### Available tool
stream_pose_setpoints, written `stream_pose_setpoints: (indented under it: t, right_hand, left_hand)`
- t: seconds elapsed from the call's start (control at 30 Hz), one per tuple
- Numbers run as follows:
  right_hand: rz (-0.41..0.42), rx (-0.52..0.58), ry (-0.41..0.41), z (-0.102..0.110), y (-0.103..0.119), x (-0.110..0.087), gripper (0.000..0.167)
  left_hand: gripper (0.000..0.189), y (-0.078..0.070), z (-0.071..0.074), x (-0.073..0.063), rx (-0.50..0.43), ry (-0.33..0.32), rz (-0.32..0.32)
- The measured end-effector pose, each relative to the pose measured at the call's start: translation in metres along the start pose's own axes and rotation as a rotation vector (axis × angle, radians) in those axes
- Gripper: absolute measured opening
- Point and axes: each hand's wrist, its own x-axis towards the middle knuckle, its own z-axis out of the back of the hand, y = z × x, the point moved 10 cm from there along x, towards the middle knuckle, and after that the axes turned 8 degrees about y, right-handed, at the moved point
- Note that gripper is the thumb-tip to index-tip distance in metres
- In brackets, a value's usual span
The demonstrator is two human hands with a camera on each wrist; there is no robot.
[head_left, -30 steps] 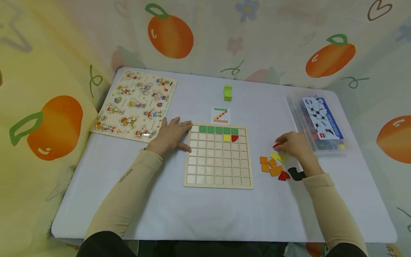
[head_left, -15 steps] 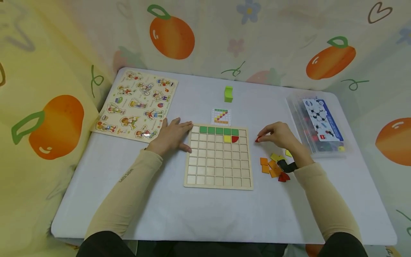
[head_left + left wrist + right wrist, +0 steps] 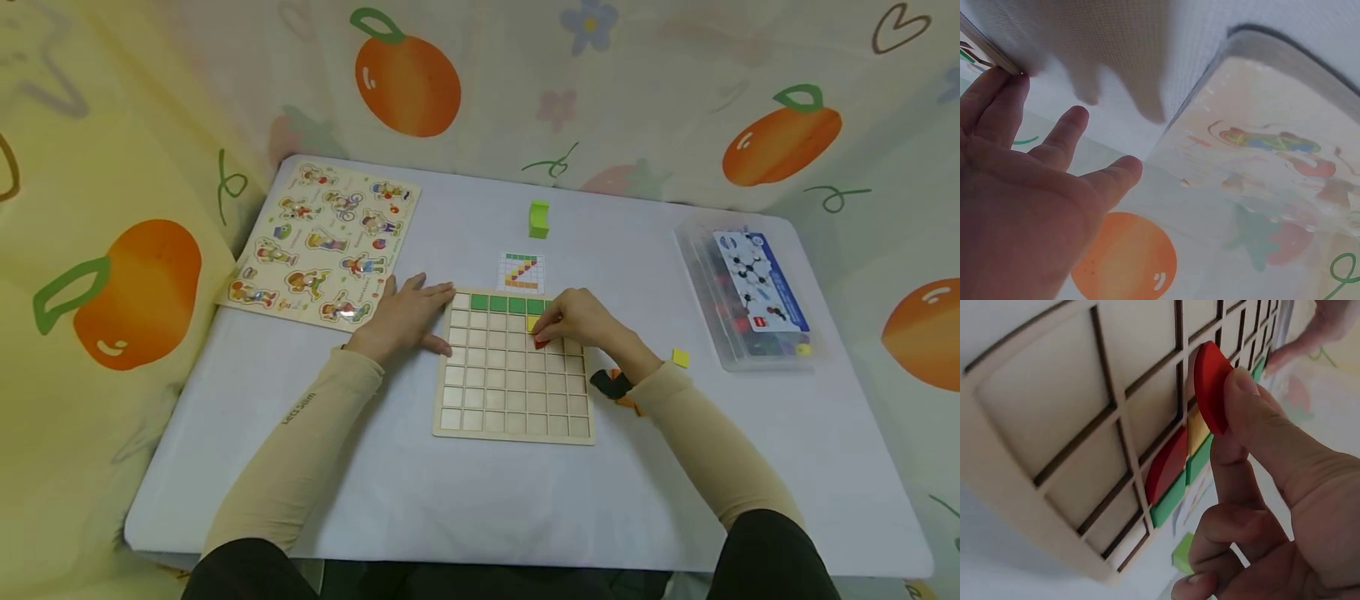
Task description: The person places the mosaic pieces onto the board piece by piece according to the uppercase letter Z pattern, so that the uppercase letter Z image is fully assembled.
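Note:
A wooden grid board (image 3: pixel 495 403) lies mid-table, its top row partly filled with green square tiles (image 3: pixel 497 303). Below that row sit a yellow tile (image 3: pixel 532 322) and, in the right wrist view, a red quarter-round tile (image 3: pixel 1167 465). My right hand (image 3: pixel 581 318) pinches another red quarter-round tile (image 3: pixel 1211 387) between thumb and fingers, tilted just over the board, beside the yellow tile. With fingers spread, my left hand (image 3: pixel 405 318) rests at the board's left edge, fingertips touching it.
A pattern card (image 3: pixel 522 273) and green blocks (image 3: pixel 538 220) lie behind the board. At left is a picture puzzle board (image 3: pixel 318 242); at right, a clear plastic box (image 3: pixel 750 337). A yellow tile (image 3: pixel 680 357) shows; orange tiles (image 3: pixel 627 402) are mostly hidden by my right arm.
My right hand has carried the red quarter-round tile leftward from the loose pile to over the board. My left hand has stayed at the board's edge.

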Motion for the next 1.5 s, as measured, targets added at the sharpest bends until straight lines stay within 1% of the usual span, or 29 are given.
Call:
stream_pose_setpoints:
  t: [0.1,0.27,0.33,0.37,0.47,0.6,0.73,0.93,1.03,1.13,1.23,1.37,1.5]
  right_hand:
    - [-0.027,-0.008,-0.016,-0.004,0.002,0.002,0.012]
    - [-0.073,-0.099,-0.072,-0.003,0.004,0.002,0.014]
    - [-0.078,-0.129,-0.085,-0.003,0.005,0.001,0.014]
    - [-0.081,-0.129,-0.088,-0.003,0.005,0.001,0.014]
    - [-0.053,-0.106,-0.111,-0.001,0.005,-0.004,0.014]
    - [-0.045,-0.062,-0.166,0.01,-0.004,-0.017,0.017]
    - [-0.099,-0.083,-0.214,0.02,-0.021,-0.03,0.018]
    - [-0.194,-0.142,-0.263,0.029,-0.051,-0.056,0.02]
    - [-0.241,-0.143,-0.295,0.033,-0.068,-0.071,0.021]
    - [-0.289,-0.13,-0.306,0.036,-0.086,-0.086,0.022]
    - [-0.349,-0.121,-0.291,0.037,-0.103,-0.099,0.023]
    - [-0.41,-0.089,-0.235,0.035,-0.12,-0.113,0.026]
    - [-0.432,-0.048,-0.206,0.035,-0.131,-0.124,0.027]
  left_hand:
    - [0.104,0.0,0.0,0.0,-0.001,-0.003,-0.002]
    - [0.105,0.0,-0.001,0.001,0.0,-0.003,-0.005]
    - [0.105,0.0,-0.001,0.002,0.002,-0.003,-0.004]
    - [0.106,0.001,-0.001,0.002,0.0,-0.001,-0.003]
    - [0.107,0.002,-0.002,0.002,0.002,0.005,0.003]
    - [0.106,0.004,-0.002,0.003,0.002,0.004,0.011]
    - [0.106,0.005,-0.001,0.004,-0.006,0.004,0.016]
    - [0.108,0.004,-0.003,0.005,-0.01,0.023,0.015]
    - [0.107,0.004,-0.003,0.005,-0.001,0.022,0.012]
    - [0.107,0.003,-0.003,0.004,-0.003,0.021,0.013]
    - [0.107,0.003,-0.003,0.004,-0.002,0.019,0.012]
    - [0.107,0.003,-0.003,0.003,0.009,0.019,0.011]
    - [0.108,0.003,-0.003,0.004,0.017,0.015,0.008]
